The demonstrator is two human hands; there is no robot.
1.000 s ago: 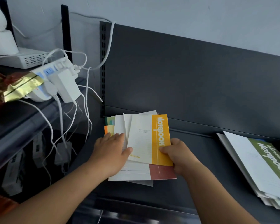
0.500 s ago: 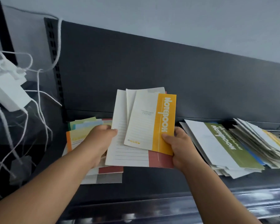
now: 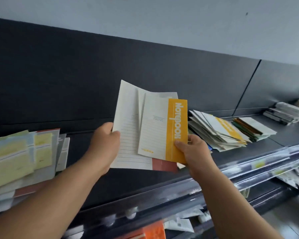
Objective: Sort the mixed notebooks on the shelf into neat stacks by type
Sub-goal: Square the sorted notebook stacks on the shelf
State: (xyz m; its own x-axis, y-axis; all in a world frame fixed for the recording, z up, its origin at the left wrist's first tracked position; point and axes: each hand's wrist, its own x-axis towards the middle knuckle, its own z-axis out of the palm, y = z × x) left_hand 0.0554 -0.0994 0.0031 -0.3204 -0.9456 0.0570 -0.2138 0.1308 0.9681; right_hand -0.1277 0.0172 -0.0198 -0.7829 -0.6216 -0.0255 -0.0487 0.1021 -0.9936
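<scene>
yellow-banded notebooks (image 3: 155, 128) fanned between left hand (image 3: 104, 145) and right hand (image 3: 195, 152), both gripping, above shelf (image 3: 136, 180) of stacks (image 3: 219, 133).

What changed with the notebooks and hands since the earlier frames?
The fanned notebooks were lifted off the left pile and carried right, toward the yellow-banded stack. The left hand, earlier flat on them, now grips their left edge. The right hand still pinches their right side.
</scene>
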